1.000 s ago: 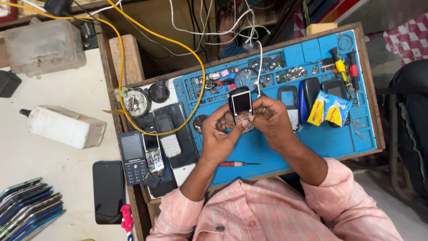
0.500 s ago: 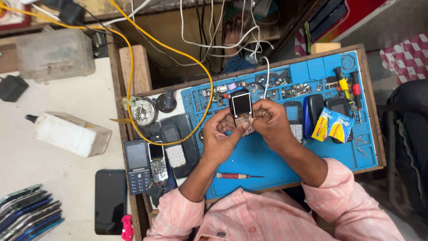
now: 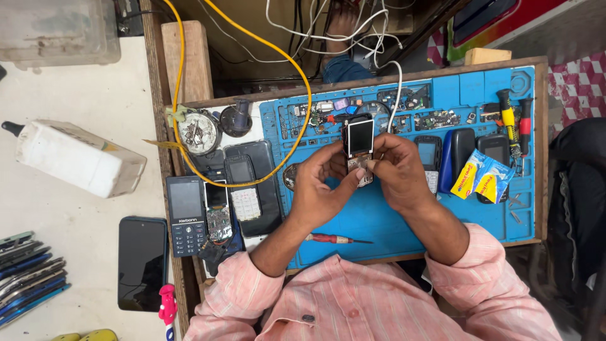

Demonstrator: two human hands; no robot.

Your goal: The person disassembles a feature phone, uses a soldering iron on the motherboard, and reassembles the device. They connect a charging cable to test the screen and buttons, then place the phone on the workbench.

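Both hands meet at the centre of the frame over a blue work mat (image 3: 404, 221), and between them they hold a small keypad phone (image 3: 359, 148) upright, its pale screen facing up toward the camera; the left hand (image 3: 319, 189) closes on the phone's lower left edge with thumb and fingers, and the right hand (image 3: 398, 173) clamps its lower right side, fingertips pressed at the keypad area; the phone sits just above the mat, near its upper middle, and a white cable (image 3: 398, 95) runs down to its top.

Below the hands, on the mat's lower part, lies a red-handled screwdriver (image 3: 334, 239), apart from both hands; along the mat's upper edge small circuit boards and parts (image 3: 435, 119) lie in a row; right of the right hand stand dark phones (image 3: 461, 151), and just beside them two yellow-and-blue packets (image 3: 483, 179); in the mat's upper right corner lie a yellow-handled and a red-handled tool (image 3: 512, 120).

Left of the mat, a yellow cable (image 3: 303, 88) loops over several dark phones (image 3: 243, 183) and a round tin of small parts (image 3: 198, 132); further left on the pale table (image 3: 69, 221) rests a white bottle (image 3: 76, 158) on its side, a black smartphone (image 3: 142, 262) face up, and a stack of phone screens (image 3: 28, 275) at the lower left edge.
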